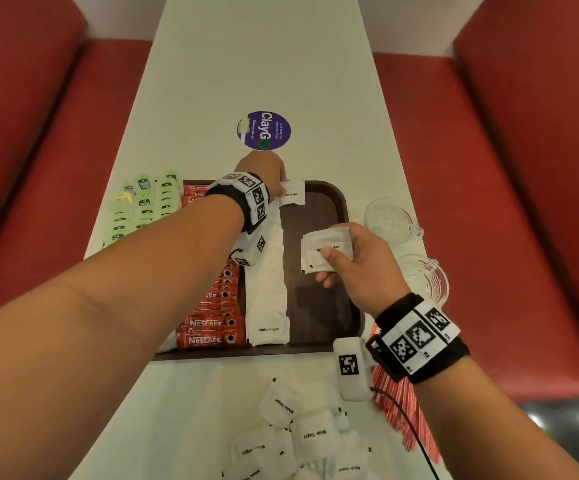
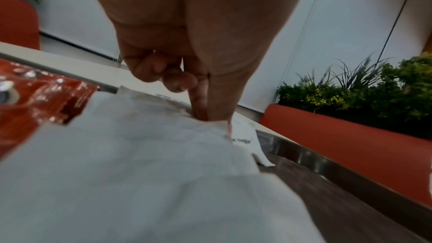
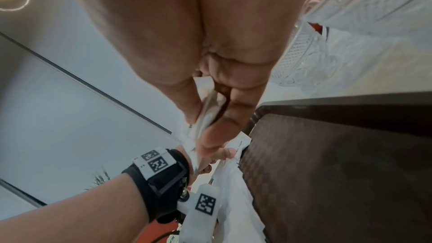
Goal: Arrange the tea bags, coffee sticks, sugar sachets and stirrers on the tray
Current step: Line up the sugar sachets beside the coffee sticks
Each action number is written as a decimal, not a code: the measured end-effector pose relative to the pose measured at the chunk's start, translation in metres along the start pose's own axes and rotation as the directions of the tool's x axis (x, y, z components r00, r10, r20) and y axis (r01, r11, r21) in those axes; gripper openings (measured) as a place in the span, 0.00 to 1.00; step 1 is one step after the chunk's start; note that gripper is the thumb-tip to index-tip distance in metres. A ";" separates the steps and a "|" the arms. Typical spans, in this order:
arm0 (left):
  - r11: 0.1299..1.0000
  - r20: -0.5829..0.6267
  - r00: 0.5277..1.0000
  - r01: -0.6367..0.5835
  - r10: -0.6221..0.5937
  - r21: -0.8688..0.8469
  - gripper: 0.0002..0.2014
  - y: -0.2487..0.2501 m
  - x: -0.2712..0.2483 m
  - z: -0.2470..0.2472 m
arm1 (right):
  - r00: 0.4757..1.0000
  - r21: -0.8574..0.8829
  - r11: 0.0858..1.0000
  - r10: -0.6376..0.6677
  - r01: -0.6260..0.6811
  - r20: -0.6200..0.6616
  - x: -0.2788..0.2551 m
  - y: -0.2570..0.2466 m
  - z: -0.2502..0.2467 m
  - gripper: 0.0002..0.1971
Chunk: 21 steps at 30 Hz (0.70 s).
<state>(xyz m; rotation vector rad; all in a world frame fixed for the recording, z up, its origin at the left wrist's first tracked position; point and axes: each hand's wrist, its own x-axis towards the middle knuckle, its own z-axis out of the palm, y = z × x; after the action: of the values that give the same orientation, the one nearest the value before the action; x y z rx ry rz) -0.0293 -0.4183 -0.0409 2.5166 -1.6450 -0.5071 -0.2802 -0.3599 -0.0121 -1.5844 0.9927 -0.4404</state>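
Observation:
A brown tray (image 1: 315,299) holds a row of red Nescafe coffee sticks (image 1: 211,327) at its left and a row of white sugar sachets (image 1: 267,289) beside them. At the tray's far end my left hand (image 1: 282,183) pinches one sugar sachet (image 1: 293,194) at the head of the white row; the left wrist view shows thumb and forefinger (image 2: 203,106) on its edge. My right hand (image 1: 326,266) grips a small stack of sugar sachets (image 1: 326,249) above the tray's bare right part. Green tea bags (image 1: 142,209) lie on the table left of the tray. Red stirrers (image 1: 398,410) lie under my right wrist.
Several loose sugar sachets (image 1: 301,434) lie on the white table in front of the tray. Two glass cups (image 1: 388,216) (image 1: 423,278) stand right of the tray. A purple round sticker (image 1: 263,130) sits beyond it. Red benches flank the table.

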 end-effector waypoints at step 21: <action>0.872 -0.007 0.932 -0.342 0.363 -0.352 0.06 0.002 -0.089 -0.041 | 0.998 0.054 0.997 0.053 -0.050 -0.046 0.019 -0.010 0.018 0.08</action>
<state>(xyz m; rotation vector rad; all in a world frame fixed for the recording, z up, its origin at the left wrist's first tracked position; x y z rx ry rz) -0.0501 -0.3423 0.0178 1.9132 -1.7941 -0.7574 -0.2524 -0.3638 -0.0122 -1.5036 1.0478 -0.4672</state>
